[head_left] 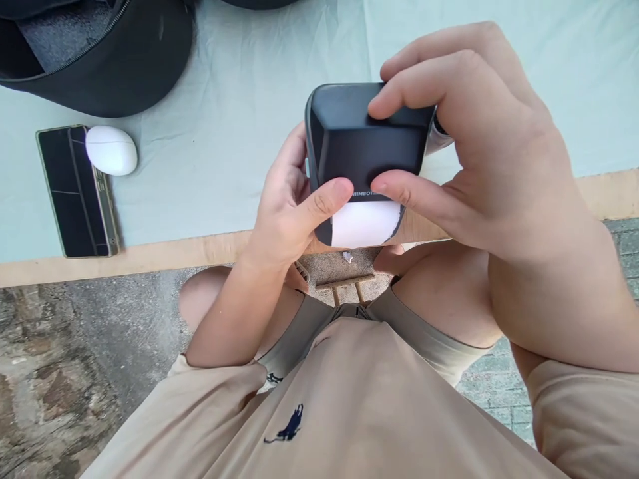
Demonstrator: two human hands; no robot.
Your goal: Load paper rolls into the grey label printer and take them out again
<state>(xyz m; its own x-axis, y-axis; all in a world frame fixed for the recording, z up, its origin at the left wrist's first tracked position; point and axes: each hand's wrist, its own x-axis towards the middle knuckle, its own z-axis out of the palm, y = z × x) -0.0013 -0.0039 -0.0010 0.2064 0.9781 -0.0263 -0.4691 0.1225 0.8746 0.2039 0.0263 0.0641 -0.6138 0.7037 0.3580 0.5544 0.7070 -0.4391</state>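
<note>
A black label printer (374, 153) with white lettering, partly covered by the thumbs, is held up over the table's front edge. From its lower end comes a white paper label (367, 224). My left hand (294, 193) grips the printer's left side, thumb on the front face near the lettering. My right hand (479, 133) holds it from the right, with the thumb low on the face and a fingertip on the top part. Behind the printer's right side, a small cylindrical object (438, 136) shows in part.
On the pale green tablecloth (219, 153), a white mouse (111, 150) rests against a dark phone (74, 193) at the left. An unzipped black bag (144, 63) stands at the upper left. The table's wooden edge (150, 256) runs just above my lap.
</note>
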